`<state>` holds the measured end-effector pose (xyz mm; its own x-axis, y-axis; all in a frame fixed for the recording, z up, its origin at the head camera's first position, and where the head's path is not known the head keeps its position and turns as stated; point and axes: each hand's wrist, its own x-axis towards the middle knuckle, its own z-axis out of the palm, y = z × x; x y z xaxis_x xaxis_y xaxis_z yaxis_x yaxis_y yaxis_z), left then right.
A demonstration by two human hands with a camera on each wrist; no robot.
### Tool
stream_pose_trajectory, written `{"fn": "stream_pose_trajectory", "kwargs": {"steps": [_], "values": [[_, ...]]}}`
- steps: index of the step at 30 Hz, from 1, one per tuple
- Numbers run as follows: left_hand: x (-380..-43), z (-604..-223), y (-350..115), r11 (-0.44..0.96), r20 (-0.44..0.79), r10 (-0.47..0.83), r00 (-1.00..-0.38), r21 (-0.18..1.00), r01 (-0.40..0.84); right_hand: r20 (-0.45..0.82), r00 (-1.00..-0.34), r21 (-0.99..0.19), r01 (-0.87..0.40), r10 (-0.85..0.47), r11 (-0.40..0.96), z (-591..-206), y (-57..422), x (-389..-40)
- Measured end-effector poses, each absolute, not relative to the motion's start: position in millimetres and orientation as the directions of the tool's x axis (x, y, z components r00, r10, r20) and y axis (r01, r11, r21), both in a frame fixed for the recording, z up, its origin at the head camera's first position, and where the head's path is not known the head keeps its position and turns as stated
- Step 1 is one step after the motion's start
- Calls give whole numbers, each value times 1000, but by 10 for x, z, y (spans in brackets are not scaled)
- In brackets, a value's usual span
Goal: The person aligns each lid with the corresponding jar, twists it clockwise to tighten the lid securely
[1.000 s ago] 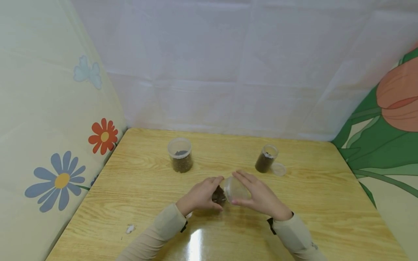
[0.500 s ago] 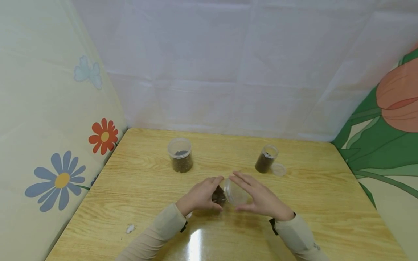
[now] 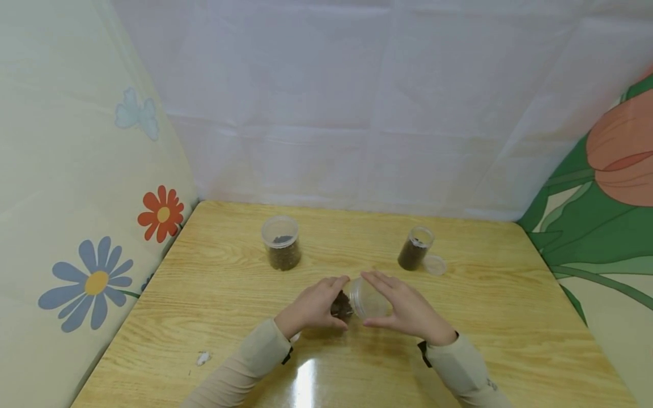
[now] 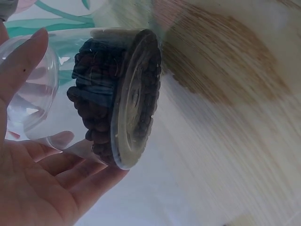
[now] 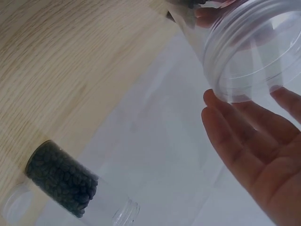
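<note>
My left hand [image 3: 314, 306] grips a clear plastic jar [image 4: 82, 113] round its side, thumb opposite the fingers. Dark brown bean-like pieces [image 4: 96, 113] cover the jar's base, which is off the table in the left wrist view. My right hand [image 3: 408, 309] holds the jar's clear ridged top [image 5: 225, 56] between thumb and fingertips. In the head view the jar tilts toward the right hand. Whether that top is a lid or the bare mouth I cannot tell.
A wide clear jar [image 3: 283, 255], partly filled with dark contents, stands at the back left of the wooden table [image 3: 214, 283]. Back right is a narrower jar [image 3: 412, 254] of dark beans, with a clear round lid [image 3: 435, 264] beside it. A small white scrap [image 3: 203, 358] lies front left.
My right hand's fingers have shifted slightly around the jar's top, the thumb lifting away and coming back closer. The left hand and the jar stay nearly still.
</note>
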<state>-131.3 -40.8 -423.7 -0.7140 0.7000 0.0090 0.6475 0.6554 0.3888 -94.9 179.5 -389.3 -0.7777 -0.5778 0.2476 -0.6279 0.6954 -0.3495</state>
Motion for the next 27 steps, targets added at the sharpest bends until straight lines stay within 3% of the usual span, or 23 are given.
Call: {"fn": "stream_pose_trajectory", "kwargs": {"steps": [10, 27], "values": [[-1314, -4248, -422, 654, 8, 698, -716, 401, 642, 294, -699, -330, -714, -652, 617, -3957, 1833, -953], [-1311, -4261, -425, 649, 9, 696, -718, 418, 635, 293, -729, -312, -685, -619, 659, -3944, 1791, -969]]}}
